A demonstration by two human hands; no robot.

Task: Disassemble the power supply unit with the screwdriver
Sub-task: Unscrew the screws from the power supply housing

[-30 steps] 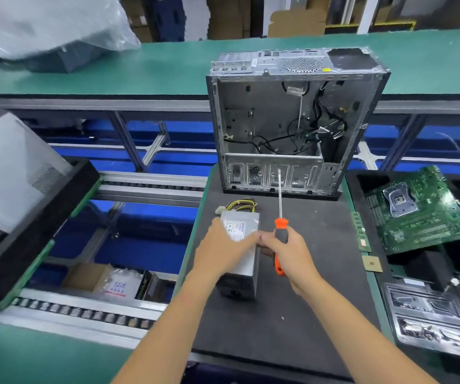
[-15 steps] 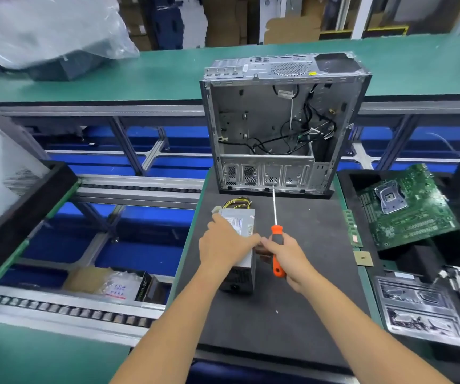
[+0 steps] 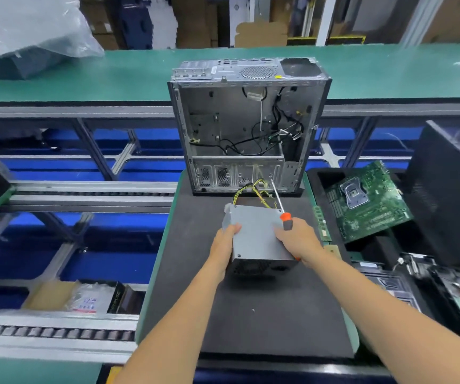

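The grey metal power supply unit (image 3: 255, 236) is held between both hands above the black mat (image 3: 251, 314), its vented face toward me and yellow-black cables (image 3: 253, 191) trailing from its far end. My left hand (image 3: 224, 239) grips its left edge. My right hand (image 3: 296, 239) holds its right edge while also gripping the screwdriver (image 3: 283, 213), whose orange-black handle sticks out above my fingers and whose thin shaft points up-left toward the case.
An open, stripped computer case (image 3: 247, 126) stands upright at the mat's far end. A black tray (image 3: 384, 248) at right holds a green motherboard (image 3: 367, 200), memory sticks and metal parts. Roller conveyor rails (image 3: 57, 331) and a gap lie at left.
The power supply was turned and moved right and nearer the case; a plain grey side now faces up. Both hands shifted to its edges, and the screwdriver tilted left.
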